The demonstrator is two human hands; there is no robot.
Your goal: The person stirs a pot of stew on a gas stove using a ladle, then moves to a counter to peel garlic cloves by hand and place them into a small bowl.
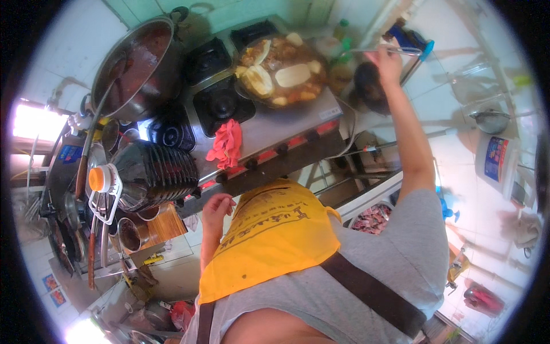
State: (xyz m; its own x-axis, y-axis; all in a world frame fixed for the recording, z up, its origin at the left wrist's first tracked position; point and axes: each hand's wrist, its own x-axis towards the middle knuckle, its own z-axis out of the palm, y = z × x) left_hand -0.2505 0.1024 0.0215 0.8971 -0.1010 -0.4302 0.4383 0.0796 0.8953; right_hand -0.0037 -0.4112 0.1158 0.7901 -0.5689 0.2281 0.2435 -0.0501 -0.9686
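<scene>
My right hand (387,64) reaches far forward at the right of the stove, closed around a long thin metal utensil (408,51) with a blue end. Its working end is too blurred to name the kind. Close by the hand is a dark round pan (369,86). My left hand (219,207) hangs at the apron's left side, fingers curled, with nothing visible in them. A wide pan (314,92) on the stove's right side holds brown stew with pale slabs and chunks. On the stove's front edge lies a crumpled red cloth or glove (227,144).
A big pot (163,74) of dark red-brown liquid stands at left, a long-handled ladle (102,112) leaning in it. Nearer are a large dark ribbed bottle (154,175) with an orange cap and a wooden block (166,225). A container of chopped meat (372,219) sits below right.
</scene>
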